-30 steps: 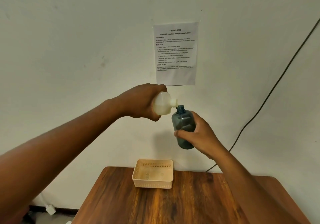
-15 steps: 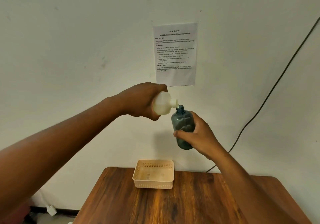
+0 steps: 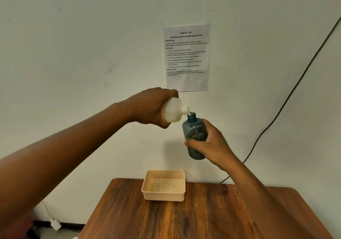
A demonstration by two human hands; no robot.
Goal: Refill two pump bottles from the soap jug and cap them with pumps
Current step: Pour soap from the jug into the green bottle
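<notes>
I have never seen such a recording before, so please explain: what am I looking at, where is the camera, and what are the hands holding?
There is no machine here. The one picture comes from a camera on a person's head, looking forward and down. The left hand grips a white jug, tipped sideways so its spout meets the mouth of a blue bottle. The right hand holds that bottle upright, fingers around it, above the table. On the wooden table stands a beige basket. A printed sheet is on the wall.

Beige basket point(image 3: 163, 187) on wooden table point(image 3: 203, 218); printed sheet point(image 3: 186, 58), black cable point(image 3: 287, 98) on wall.
</notes>
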